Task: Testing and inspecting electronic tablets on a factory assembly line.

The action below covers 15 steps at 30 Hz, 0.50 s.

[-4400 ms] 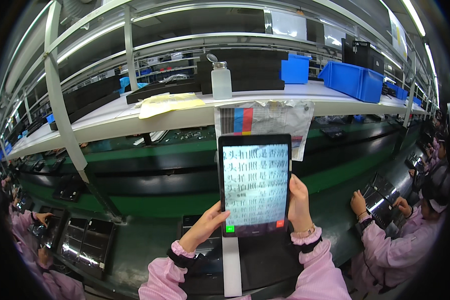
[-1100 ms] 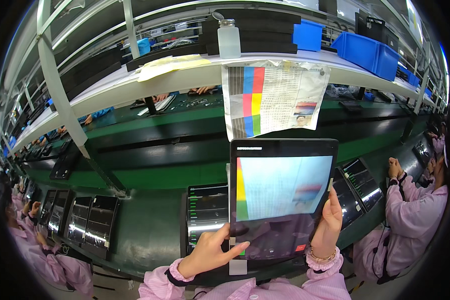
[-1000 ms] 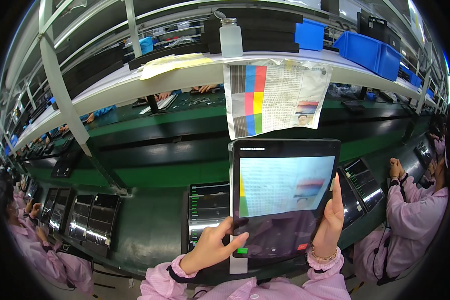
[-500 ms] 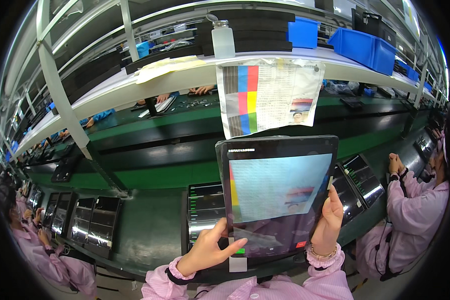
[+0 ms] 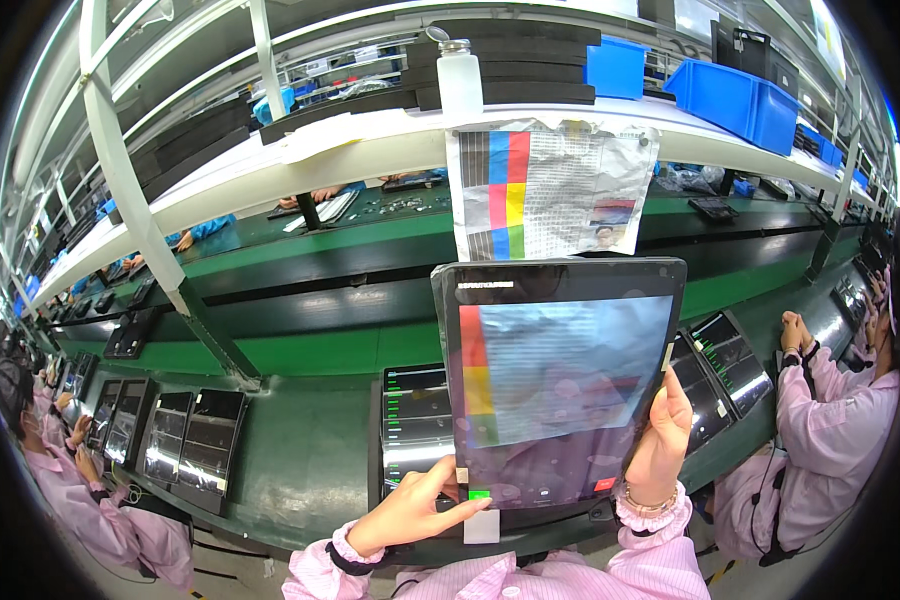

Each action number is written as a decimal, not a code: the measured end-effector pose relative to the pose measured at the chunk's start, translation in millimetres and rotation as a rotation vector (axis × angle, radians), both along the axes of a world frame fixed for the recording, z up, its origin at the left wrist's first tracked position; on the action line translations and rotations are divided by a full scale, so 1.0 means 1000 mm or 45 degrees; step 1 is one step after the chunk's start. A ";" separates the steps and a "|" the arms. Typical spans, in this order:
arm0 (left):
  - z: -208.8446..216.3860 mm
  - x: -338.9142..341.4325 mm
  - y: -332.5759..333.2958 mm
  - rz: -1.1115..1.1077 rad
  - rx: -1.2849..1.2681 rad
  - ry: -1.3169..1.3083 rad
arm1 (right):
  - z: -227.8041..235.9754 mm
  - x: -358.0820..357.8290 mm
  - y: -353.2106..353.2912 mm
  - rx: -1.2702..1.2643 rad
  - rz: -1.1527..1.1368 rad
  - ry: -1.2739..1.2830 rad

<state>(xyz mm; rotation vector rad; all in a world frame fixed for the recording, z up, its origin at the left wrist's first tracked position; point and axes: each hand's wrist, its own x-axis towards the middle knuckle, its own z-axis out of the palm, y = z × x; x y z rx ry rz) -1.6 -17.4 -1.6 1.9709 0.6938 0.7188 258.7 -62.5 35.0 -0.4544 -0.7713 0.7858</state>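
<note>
Below the sheet (image 5: 560, 185), our left fingers (image 5: 436, 478) and right fingers (image 5: 677, 400) grasp the tablet (image 5: 565, 385). We seem to be framing the sheet with it; the next move calls for holding steady.

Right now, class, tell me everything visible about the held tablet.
The tablet is a glossy black rectangle, its front seemingly glass. Its lit screen shows coloured blocks and a pale sheet, with a green button lower left and a red one lower right. Held tilted, taller than wide, it faces the camera. The right hand grips its right edge; the left hand is at its lower left.
</note>
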 end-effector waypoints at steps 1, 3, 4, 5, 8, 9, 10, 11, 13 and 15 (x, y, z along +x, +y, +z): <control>-0.001 0.000 0.000 0.027 -0.013 0.007 | 0.000 0.001 0.000 -0.097 -0.031 0.015; -0.002 -0.001 0.001 0.053 -0.028 0.014 | 0.000 0.003 0.000 0.009 0.064 -0.036; -0.002 -0.001 0.001 0.051 0.000 0.005 | 0.000 0.003 0.001 -0.085 0.033 -0.026; -0.001 -0.001 0.001 0.112 0.024 -0.004 | 0.000 0.002 0.001 0.007 0.105 -0.059; 0.002 0.000 0.001 0.079 0.027 -0.043 | -0.001 -0.001 0.004 0.019 0.093 -0.026; 0.003 0.000 0.001 0.018 0.024 -0.037 | -0.001 -0.002 0.005 0.024 0.091 -0.014; 0.005 0.001 0.002 0.021 0.032 -0.028 | -0.001 -0.002 0.005 -0.051 0.048 0.037; 0.007 0.002 0.002 0.085 0.043 -0.019 | -0.001 -0.003 0.005 0.026 0.090 -0.002; 0.010 0.005 0.003 0.022 0.044 -0.094 | -0.002 -0.003 0.005 -0.033 0.057 0.047; 0.014 0.007 0.005 0.027 0.046 -0.168 | -0.004 -0.004 0.005 0.053 0.101 0.002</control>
